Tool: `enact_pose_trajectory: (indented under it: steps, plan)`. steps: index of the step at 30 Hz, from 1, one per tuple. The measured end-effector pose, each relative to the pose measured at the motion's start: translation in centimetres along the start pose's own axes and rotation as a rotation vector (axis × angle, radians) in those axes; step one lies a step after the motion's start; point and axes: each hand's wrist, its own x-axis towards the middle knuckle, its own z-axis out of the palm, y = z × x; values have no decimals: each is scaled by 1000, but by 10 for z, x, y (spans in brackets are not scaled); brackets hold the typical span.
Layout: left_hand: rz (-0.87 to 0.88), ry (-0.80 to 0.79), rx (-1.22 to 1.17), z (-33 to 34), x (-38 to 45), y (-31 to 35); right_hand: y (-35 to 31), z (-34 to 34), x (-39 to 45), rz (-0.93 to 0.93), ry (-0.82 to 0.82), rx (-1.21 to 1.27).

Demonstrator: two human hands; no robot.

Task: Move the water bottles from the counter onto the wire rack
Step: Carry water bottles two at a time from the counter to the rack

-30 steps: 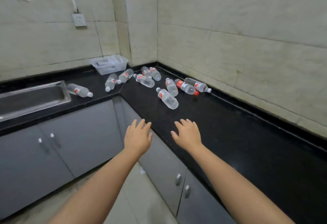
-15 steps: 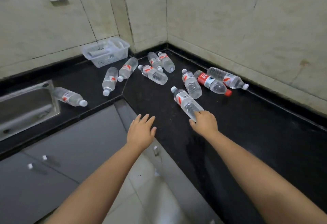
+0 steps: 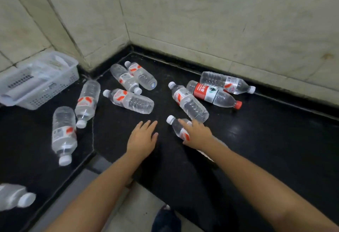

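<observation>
On the black bench [image 3: 275, 149], the right hand [image 3: 197, 135] wraps the nearest water bottle [image 3: 177, 126] (lying flat, white cap pointing away). Just beside it, the left hand [image 3: 142, 139] hovers with fingers spread, holding nothing.

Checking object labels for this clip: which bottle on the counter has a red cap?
The bottle with the broad red label, lying near the right wall between two white-capped bottles. Its cap is red; every other cap visible is white.
</observation>
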Motion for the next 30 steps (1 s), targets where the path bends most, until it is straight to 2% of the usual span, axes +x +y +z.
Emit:
enact_pose_trajectory:
  steps: [4,8,12,14,18,22,26,28,30]
  plan:
    - [188,10,-78,-4,72,16,10,10,-17,95,48,0]
    - [340,-12,-221,1,128,63,39,24,-56,261,88,64]
    - [370,-73,-69,13,155,108,61,31,-84,477,112,162]
    - [355,-143,29,19,155,119,65,32,-87,598,149,205]
    - [439,-168,37,24,147,118,61,32,-77,765,177,210]
    - [700,-297,144,25,124,98,60,28,-61,846,166,250]
    - [1066,-414,98,24,91,66,60,22,-49,853,167,286]
    - [1081,-495,72,22,76,59,58,22,-48,849,186,309]
    - [936,-389,-47,25,63,62,57,24,-51,832,211,305]
